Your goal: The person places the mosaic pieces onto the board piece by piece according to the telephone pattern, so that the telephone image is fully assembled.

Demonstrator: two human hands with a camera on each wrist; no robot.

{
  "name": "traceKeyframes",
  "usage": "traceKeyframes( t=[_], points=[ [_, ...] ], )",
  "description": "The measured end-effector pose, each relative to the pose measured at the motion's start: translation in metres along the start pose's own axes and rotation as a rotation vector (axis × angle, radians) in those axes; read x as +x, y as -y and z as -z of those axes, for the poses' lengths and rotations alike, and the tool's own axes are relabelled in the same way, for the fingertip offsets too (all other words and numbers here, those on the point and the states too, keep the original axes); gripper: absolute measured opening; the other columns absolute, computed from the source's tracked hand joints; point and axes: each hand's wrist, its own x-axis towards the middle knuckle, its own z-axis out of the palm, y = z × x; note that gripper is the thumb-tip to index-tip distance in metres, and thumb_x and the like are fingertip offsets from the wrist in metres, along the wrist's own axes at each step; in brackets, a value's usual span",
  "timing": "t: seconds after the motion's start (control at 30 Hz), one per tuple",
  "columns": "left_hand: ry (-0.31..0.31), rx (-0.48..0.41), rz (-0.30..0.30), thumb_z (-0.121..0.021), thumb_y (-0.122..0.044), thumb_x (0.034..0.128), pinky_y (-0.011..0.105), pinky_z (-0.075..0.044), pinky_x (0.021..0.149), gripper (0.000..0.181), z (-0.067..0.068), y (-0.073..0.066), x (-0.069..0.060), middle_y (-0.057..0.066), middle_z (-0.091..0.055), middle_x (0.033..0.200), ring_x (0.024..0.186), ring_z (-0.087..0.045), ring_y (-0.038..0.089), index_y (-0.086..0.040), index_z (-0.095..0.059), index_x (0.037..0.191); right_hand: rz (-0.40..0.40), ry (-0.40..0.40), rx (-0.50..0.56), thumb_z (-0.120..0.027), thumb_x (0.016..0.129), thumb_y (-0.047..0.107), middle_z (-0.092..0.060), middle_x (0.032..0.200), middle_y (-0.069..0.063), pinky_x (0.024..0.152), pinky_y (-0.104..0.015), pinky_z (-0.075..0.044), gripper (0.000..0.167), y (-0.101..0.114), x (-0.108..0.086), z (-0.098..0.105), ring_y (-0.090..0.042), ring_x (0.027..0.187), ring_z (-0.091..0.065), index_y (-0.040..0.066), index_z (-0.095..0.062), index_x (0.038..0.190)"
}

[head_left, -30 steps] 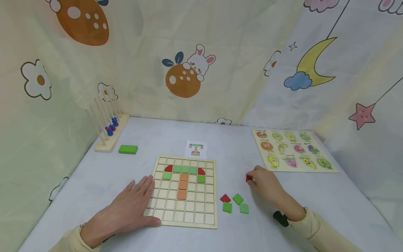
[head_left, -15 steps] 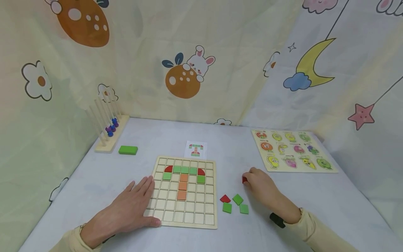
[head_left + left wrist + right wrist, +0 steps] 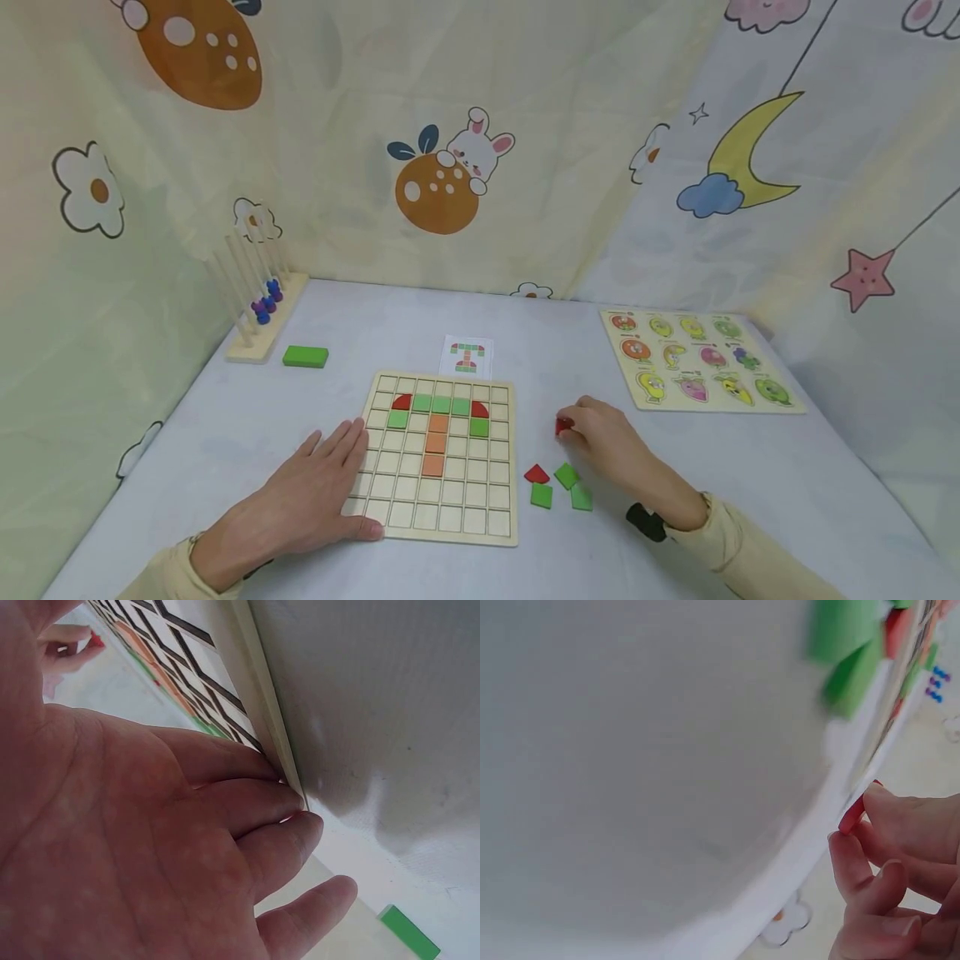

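My left hand (image 3: 303, 492) lies with straight fingers along the left edge of the wooden grid board (image 3: 450, 517), its thumb at the front edge. In the left wrist view the fingertips touch the board's side. On the board, red quarter-round, green and orange square tiles (image 3: 437, 443) form a T-like figure. To the board's right, my right hand (image 3: 611, 437) pinches a small red tile (image 3: 853, 815) between thumb and fingers; its full outline is hidden. Just below that hand lie a loose red tile (image 3: 536, 474) and several green square tiles (image 3: 542, 496).
A pattern card (image 3: 467, 357) lies behind the board. At the far left are a peg rack (image 3: 262, 337) with blue and purple beads and a green block (image 3: 305, 357). A fruit puzzle board (image 3: 705, 360) is at the back right. Printed cloth surrounds the table.
My right hand has moved left with the red tile, nearer to the grid board and over the loose tiles' far side. The left hand has stayed in place.
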Motion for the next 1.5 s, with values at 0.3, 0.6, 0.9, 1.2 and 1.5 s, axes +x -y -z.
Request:
traceKeyframes(
  t=[0.3,0.6,0.9,1.2,1.5],
  points=[
    [0.0,0.004,-0.004,-0.068,-0.082,0.0732,0.068,-0.021,0.123,0.129,-0.001,0.001,-0.001,0.024,-0.024,0.169,0.156,-0.025,0.043,0.007,-0.03,0.158,0.139,0.031,0.135,-0.078,0.089,0.006,-0.07,0.092,-0.002,0.063,-0.017,-0.049,0.021,0.045,0.011,-0.002,-0.009,0.077,-0.057,0.002,-0.076,0.11],
    [-0.002,0.018,-0.003,-0.068,-0.082,0.0738,0.068,-0.021,0.123,0.127,0.0,0.001,0.0,0.023,-0.024,0.169,0.157,-0.025,0.042,0.006,-0.03,0.157,0.3,0.069,0.136,-0.077,0.092,0.01,-0.07,0.091,-0.005,0.064,-0.017,-0.046,0.018,0.079,0.02,-0.015,-0.01,0.076,-0.055,0.001,-0.077,0.107],
    [0.004,0.012,-0.006,-0.069,-0.081,0.074,0.069,-0.021,0.122,0.127,0.001,0.0,-0.001,0.025,-0.024,0.168,0.156,-0.025,0.043,0.007,-0.03,0.157,0.413,0.081,0.024,-0.077,0.092,0.014,-0.067,0.085,0.0,0.067,-0.016,-0.044,0.004,0.097,0.021,-0.029,-0.009,0.076,-0.052,0.01,-0.076,0.092],
    [0.012,0.011,0.002,-0.069,-0.081,0.0736,0.069,-0.02,0.123,0.127,0.002,-0.001,0.0,0.024,-0.024,0.169,0.156,-0.025,0.043,0.007,-0.03,0.157,0.465,0.067,0.042,-0.08,0.091,0.016,-0.073,0.084,0.0,0.062,-0.009,-0.042,0.011,0.1,0.023,-0.037,-0.006,0.075,-0.058,0.01,-0.082,0.1],
    [-0.003,0.013,-0.012,-0.07,-0.08,0.0738,0.069,-0.021,0.122,0.127,0.001,-0.001,-0.001,0.026,-0.024,0.168,0.156,-0.025,0.044,0.008,-0.031,0.157,0.419,0.093,0.114,-0.082,0.088,0.018,-0.077,0.087,-0.001,0.057,-0.007,-0.04,0.018,0.102,0.025,-0.036,-0.002,0.072,-0.059,0.009,-0.083,0.103]
  ],
)
